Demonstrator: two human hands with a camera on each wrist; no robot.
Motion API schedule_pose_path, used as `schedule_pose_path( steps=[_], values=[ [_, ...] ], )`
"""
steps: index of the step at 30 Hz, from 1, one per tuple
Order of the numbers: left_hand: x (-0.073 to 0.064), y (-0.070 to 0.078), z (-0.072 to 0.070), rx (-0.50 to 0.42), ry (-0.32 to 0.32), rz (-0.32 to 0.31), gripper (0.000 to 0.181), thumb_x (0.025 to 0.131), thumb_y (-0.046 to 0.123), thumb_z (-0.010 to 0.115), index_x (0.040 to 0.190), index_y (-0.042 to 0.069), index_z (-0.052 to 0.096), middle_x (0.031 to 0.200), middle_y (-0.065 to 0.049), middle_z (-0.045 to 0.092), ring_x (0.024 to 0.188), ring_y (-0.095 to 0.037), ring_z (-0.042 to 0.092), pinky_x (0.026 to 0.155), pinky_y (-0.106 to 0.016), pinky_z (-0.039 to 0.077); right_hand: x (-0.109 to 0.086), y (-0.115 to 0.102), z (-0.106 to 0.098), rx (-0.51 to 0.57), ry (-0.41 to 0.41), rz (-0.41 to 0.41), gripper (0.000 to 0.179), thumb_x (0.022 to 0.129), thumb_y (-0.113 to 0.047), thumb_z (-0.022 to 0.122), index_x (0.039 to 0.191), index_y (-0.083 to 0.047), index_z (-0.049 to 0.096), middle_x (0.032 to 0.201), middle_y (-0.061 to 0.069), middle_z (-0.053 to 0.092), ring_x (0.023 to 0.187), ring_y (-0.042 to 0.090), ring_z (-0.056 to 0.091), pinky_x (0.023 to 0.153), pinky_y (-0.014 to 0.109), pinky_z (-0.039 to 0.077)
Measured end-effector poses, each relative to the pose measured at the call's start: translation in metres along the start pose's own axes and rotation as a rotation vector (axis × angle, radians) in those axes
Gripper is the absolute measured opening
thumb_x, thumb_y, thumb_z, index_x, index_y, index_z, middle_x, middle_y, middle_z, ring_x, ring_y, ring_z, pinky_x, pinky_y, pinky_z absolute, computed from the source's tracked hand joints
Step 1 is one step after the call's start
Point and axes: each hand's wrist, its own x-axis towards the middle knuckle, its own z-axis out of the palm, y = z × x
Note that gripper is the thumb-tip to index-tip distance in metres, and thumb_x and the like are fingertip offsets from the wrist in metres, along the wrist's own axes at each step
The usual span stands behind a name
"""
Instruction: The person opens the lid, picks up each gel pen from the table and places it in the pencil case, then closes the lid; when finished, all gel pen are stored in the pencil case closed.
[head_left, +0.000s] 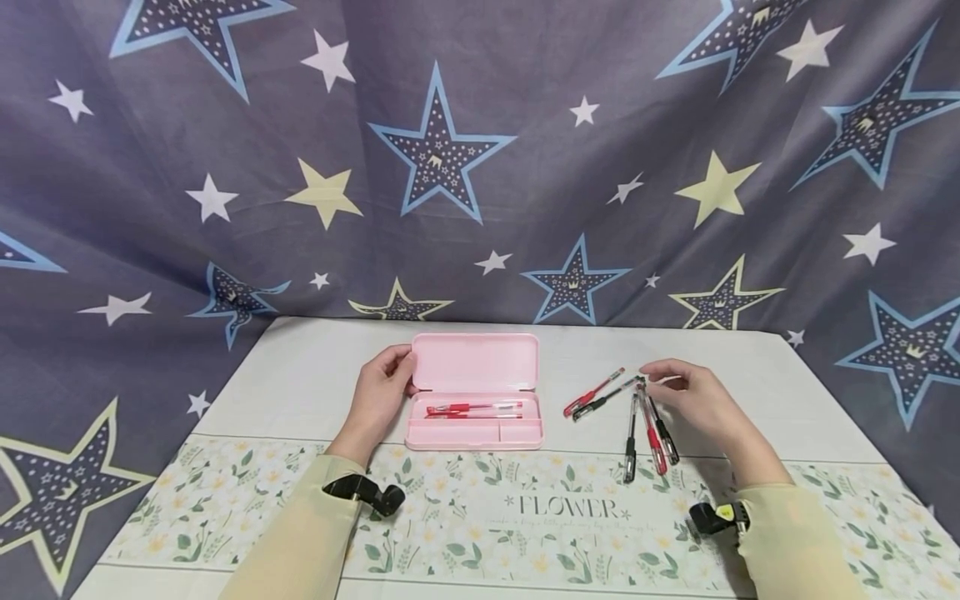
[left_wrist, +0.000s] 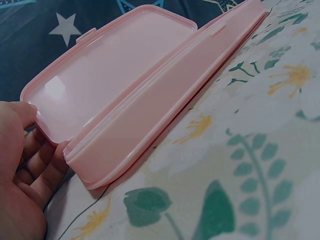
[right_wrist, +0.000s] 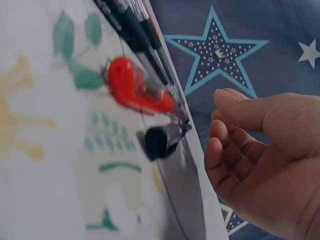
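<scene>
While the left hand pinches the left edge of the lid near the centre of the frame, the right hand, right of centre, hangs by the loose pens with fingers loosely bent, apparently holding nothing. The open pink case sits mid-frame on the counter, red pens lying in its back part. The loose pens' upper ends crowd together just beside the right fingertips, so picking up one could drag or roll its neighbours. A careless tug on the lid could slide or tip the case, which looks light. Any pen put in at a slant could catch on the divider instead of lying flat.
</scene>
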Motion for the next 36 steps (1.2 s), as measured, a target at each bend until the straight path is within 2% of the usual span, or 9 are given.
schedule_pose_path(
  steps=[5, 10, 14, 19, 25, 30, 33, 36],
  values=[
    [-0.001, 0.001, 0.000, -0.003, 0.001, 0.000, 0.026, 0.115, 0.019, 0.063, 0.133, 0.004, 0.074, 0.105, -0.016, 0.067, 0.075, -0.017, 0.064, 0.067, -0.022, 0.059, 0.000, 0.011, -0.004, -0.009, -0.007, -0.032, 0.038, 0.107, -0.010, 0.073, 0.144, 0.000, 0.068, 0.135, 0.023, 0.071, 0.114, 0.031, 0.068, 0.082, 0.023, 0.054],
    [-0.002, 0.002, 0.000, 0.001, -0.006, -0.001, 0.028, 0.115, 0.019, 0.062, 0.136, 0.003, 0.073, 0.108, -0.018, 0.067, 0.076, -0.017, 0.064, 0.066, -0.022, 0.059, 0.000, 0.018, -0.005, 0.005, -0.039, 0.014, 0.044, 0.108, -0.009, 0.072, 0.151, -0.004, 0.065, 0.145, 0.024, 0.065, 0.131, 0.041, 0.062, 0.085, 0.022, 0.054],
    [-0.002, 0.002, -0.001, 0.003, -0.010, 0.003, 0.029, 0.115, 0.019, 0.062, 0.137, 0.002, 0.072, 0.109, -0.019, 0.068, 0.076, -0.017, 0.064, 0.066, -0.022, 0.059, 0.000, 0.025, -0.006, 0.006, -0.060, 0.017, 0.049, 0.106, -0.007, 0.074, 0.153, -0.003, 0.063, 0.151, 0.028, 0.060, 0.136, 0.047, 0.059, 0.085, 0.023, 0.055],
    [-0.001, 0.001, -0.001, 0.006, -0.008, 0.009, 0.028, 0.115, 0.019, 0.062, 0.135, 0.003, 0.073, 0.107, -0.018, 0.067, 0.075, -0.017, 0.064, 0.067, -0.022, 0.059, -0.001, 0.033, -0.008, -0.021, -0.072, -0.011, 0.053, 0.104, -0.008, 0.077, 0.154, -0.004, 0.062, 0.159, 0.025, 0.055, 0.140, 0.047, 0.056, 0.096, 0.016, 0.048],
    [0.000, 0.002, 0.000, -0.010, -0.007, 0.013, 0.028, 0.115, 0.020, 0.063, 0.134, 0.004, 0.074, 0.107, -0.021, 0.068, 0.074, -0.017, 0.064, 0.066, -0.022, 0.059, 0.000, 0.038, -0.010, -0.023, -0.091, -0.068, 0.056, 0.102, -0.007, 0.078, 0.155, -0.004, 0.062, 0.164, 0.021, 0.051, 0.140, 0.041, 0.055, 0.101, 0.016, 0.047],
    [-0.001, 0.002, 0.000, -0.015, -0.010, 0.014, 0.027, 0.115, 0.020, 0.064, 0.134, 0.004, 0.074, 0.107, -0.022, 0.068, 0.074, -0.017, 0.064, 0.066, -0.022, 0.059, 0.000, 0.040, -0.010, -0.033, -0.127, -0.118, 0.053, 0.102, -0.005, 0.077, 0.153, -0.004, 0.063, 0.168, 0.022, 0.045, 0.148, 0.044, 0.048, 0.105, 0.013, 0.042],
    [0.000, 0.002, 0.000, -0.009, -0.011, 0.013, 0.027, 0.115, 0.020, 0.063, 0.134, 0.004, 0.074, 0.107, -0.021, 0.068, 0.074, -0.017, 0.064, 0.066, -0.022, 0.059, 0.000, 0.041, -0.010, -0.040, -0.159, -0.148, 0.050, 0.103, -0.005, 0.076, 0.152, -0.004, 0.065, 0.170, 0.023, 0.042, 0.153, 0.047, 0.042, 0.117, 0.026, 0.044],
    [0.000, 0.002, 0.000, -0.005, -0.010, 0.011, 0.027, 0.115, 0.020, 0.062, 0.134, 0.004, 0.074, 0.107, -0.019, 0.068, 0.074, -0.016, 0.065, 0.067, -0.022, 0.059, 0.000, 0.041, -0.010, -0.052, -0.189, -0.171, 0.047, 0.104, -0.006, 0.075, 0.150, -0.006, 0.067, 0.170, 0.023, 0.040, 0.156, 0.050, 0.035, 0.125, 0.055, 0.040]
  ],
)
